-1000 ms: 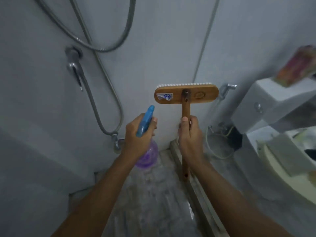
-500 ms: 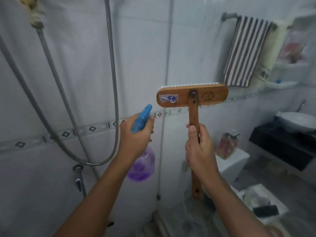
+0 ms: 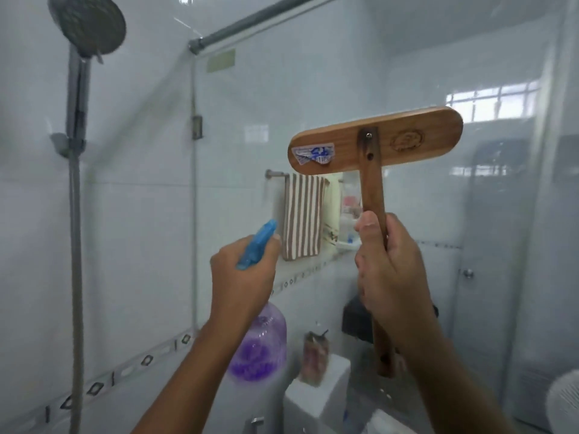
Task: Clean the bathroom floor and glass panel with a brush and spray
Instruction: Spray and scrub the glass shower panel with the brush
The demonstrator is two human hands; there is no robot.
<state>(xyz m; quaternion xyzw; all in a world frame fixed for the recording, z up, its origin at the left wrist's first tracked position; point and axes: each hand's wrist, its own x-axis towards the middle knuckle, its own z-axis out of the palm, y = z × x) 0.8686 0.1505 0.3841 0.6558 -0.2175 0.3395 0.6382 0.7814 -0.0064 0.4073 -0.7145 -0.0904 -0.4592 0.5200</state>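
Wooden long-handled scrubbing brush (image 3: 376,139), at 1 o'clock before the clear glass shower panel (image 3: 313,73), is gripped by the right hand (image 3: 388,264). At its 8 o'clock, the left hand (image 3: 241,277) clasps a purple blue-triggered spray bottle (image 3: 258,343). Panel cleaning appears to be starting. The next move likely calls for misting, then flat bristle pressure.

A home bathroom: shower head (image 3: 91,25), glass panel (image 3: 313,89), striped towel (image 3: 302,216) on a rail, toilet cistern (image 3: 316,399).
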